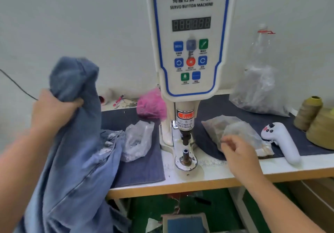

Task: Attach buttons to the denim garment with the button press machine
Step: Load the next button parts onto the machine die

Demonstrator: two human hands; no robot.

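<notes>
My left hand (54, 109) grips the faded blue denim garment (75, 151), lifted left of the white servo button press machine (188, 51); my right hand (238, 153), nearer its lower die (185, 154), pinches something too small to identify.

The denim garment (75, 160), faded blue, is hanging in loose folds off the table's left front edge, its top bunched and lifted high at the left. The button press machine (189, 51) is standing upright at the centre, white with a blue-edged control panel and a dark display; its black punch is sitting raised, apart from the bare lower die on the base
</notes>
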